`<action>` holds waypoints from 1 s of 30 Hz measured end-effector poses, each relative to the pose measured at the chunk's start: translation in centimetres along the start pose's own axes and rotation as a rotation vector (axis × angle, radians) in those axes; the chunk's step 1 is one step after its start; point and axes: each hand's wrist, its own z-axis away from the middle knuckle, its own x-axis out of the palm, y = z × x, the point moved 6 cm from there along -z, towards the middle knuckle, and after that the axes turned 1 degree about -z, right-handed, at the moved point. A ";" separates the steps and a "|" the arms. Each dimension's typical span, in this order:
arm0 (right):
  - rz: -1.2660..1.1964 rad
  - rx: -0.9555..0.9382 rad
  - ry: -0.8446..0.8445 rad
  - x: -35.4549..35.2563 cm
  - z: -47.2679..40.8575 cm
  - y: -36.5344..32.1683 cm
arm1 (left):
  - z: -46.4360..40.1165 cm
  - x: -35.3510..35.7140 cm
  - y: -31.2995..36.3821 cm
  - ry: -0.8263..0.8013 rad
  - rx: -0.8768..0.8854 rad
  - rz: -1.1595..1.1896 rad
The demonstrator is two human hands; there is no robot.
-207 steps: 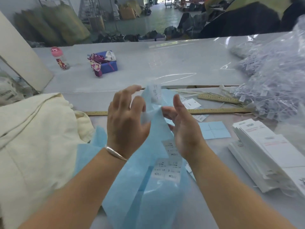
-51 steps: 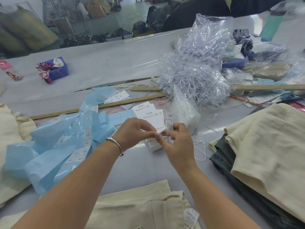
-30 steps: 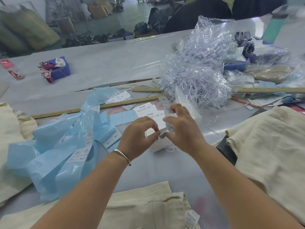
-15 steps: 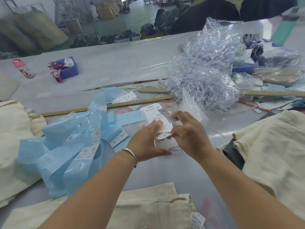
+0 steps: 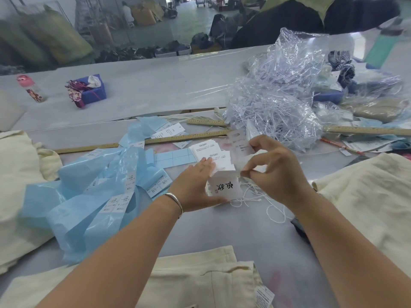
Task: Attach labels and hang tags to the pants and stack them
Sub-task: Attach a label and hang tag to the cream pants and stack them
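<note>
A stack of white hang tags [image 5: 224,185] with black characters on the front stands on the grey table [image 5: 233,236]. My left hand [image 5: 195,187] grips the stack from the left, thumb under its near edge. My right hand [image 5: 271,167] pinches the top tag's right corner and holds a small printed label [image 5: 239,142] between raised fingers. White strings [image 5: 262,201] trail from the tags. Cream pants [image 5: 195,283] lie at the near edge, with a white care label [image 5: 263,296]. More cream pants [image 5: 367,196] are stacked at the right.
A crumpled blue backing strip with size stickers [image 5: 95,194] lies left of the tags. Cream fabric [image 5: 15,185] is piled at far left. A bag of clear plastic fasteners [image 5: 278,103], wooden rulers [image 5: 169,138], a blue box [image 5: 91,90] and a bottle [image 5: 31,87] sit farther back.
My left hand slid down to hold the tag stack's side and bottom. My right hand lifted the small label above the stack and pinched the top tag's corner.
</note>
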 end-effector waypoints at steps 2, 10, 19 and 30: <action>-0.069 0.032 0.010 -1.1 0.1 -0.2 | 0.0 0.1 -0.3 -0.016 -0.008 -0.019; -0.293 0.106 0.060 -5.5 1.7 -0.7 | 0.1 -0.3 -1.4 -0.062 -0.119 -0.055; -0.391 0.044 -0.040 -7.2 5.9 -2.5 | 6.9 -6.0 1.6 0.340 -0.162 0.467; -0.672 -0.043 -0.063 -8.0 12.8 -6.0 | 17.2 -3.4 8.1 0.390 -0.292 1.004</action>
